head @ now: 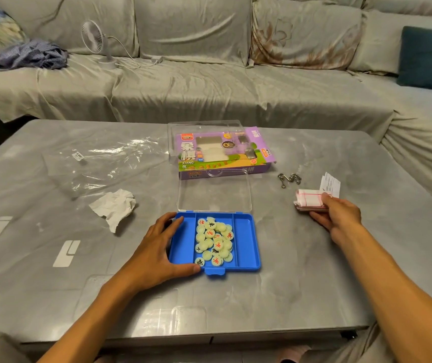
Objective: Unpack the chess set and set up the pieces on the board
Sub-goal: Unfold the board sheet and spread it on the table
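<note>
Blue case (246,247) open, pale discs (214,242) inside; left hand (154,247) grips case; right hand (339,214) holds folded board (309,201).

A home living room: a covered sofa (209,74) with cushions behind a low grey table (52,258).
</note>
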The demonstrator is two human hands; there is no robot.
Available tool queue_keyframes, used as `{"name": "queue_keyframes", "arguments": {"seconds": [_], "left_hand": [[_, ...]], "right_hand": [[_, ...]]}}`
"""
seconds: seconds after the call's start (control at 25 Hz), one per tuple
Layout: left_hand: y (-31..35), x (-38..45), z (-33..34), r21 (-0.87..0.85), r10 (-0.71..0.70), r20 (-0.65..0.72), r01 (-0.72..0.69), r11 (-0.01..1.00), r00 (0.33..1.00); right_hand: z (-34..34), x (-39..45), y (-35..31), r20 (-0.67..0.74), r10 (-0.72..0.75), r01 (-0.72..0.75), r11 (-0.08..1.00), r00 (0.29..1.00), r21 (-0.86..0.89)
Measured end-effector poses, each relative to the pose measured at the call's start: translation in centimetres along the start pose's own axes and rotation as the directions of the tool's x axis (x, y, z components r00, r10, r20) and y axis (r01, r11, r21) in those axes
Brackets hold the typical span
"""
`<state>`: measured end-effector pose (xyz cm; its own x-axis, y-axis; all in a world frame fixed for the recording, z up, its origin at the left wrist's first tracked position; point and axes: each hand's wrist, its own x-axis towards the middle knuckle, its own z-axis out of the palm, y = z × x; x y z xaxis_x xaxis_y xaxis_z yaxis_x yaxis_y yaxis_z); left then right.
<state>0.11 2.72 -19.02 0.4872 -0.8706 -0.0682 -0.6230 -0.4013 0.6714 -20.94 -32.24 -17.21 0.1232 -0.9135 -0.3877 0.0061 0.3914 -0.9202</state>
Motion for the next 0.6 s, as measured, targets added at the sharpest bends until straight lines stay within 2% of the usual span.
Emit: {"name": "queue_keyframes", "arguments": {"seconds": [0.08, 0.16, 0.24, 0.28, 0.36, 0.44, 0.52, 0.6], "left_hand": [[0.0, 0.0, 0.1, 0.015, 0.005, -0.006, -0.005, 1.000, 1.000], [-0.1, 0.0, 0.3, 0.056, 0.030, -0.014, -0.030, 0.998, 0.999], [-0.2, -0.1, 0.6, 0.117, 0.072, -0.015, -0.070, 0.991, 0.997], [-0.3, -0.2, 0.7, 0.146, 0.084, -0.011, -0.082, 0.986, 0.996], [-0.2, -0.3, 0.8, 0.184, 0.070, -0.006, -0.068, 0.981, 0.998], [-0.1, -0.4, 0.9, 0.196, 0.040, -0.018, -0.036, 0.980, 0.999], [0.0, -0.8, 0.9, 0.216, 0.027, -0.035, -0.019, 0.976, 0.999], [-0.1, -1.3, 0.7, 0.220, 0.007, -0.051, 0.005, 0.975, 0.999]], "right_hand": [[-0.2, 0.6, 0.0, -0.022, -0.009, 0.010, 0.999, 1.000, 0.045], [0.0, 0.1, -0.1, -0.053, -0.137, 0.123, 0.971, 0.989, -0.206], [0.4, -1.5, 0.0, -0.066, -0.327, 0.250, 0.824, 0.943, -0.509], [0.7, -2.6, 0.2, -0.047, -0.427, 0.321, 0.743, 0.903, -0.587], [1.4, -5.4, 0.8, 0.091, -0.655, 0.558, 0.553, 0.750, -0.619], [2.6, -8.9, 2.2, 0.365, -0.743, 0.781, 0.330, 0.562, -0.530], [4.1, -12.6, 4.3, 0.643, -0.639, 0.890, 0.158, 0.422, -0.427], [5.8, -14.7, 6.4, 0.797, -0.513, 0.930, 0.009, 0.319, -0.367]]}}
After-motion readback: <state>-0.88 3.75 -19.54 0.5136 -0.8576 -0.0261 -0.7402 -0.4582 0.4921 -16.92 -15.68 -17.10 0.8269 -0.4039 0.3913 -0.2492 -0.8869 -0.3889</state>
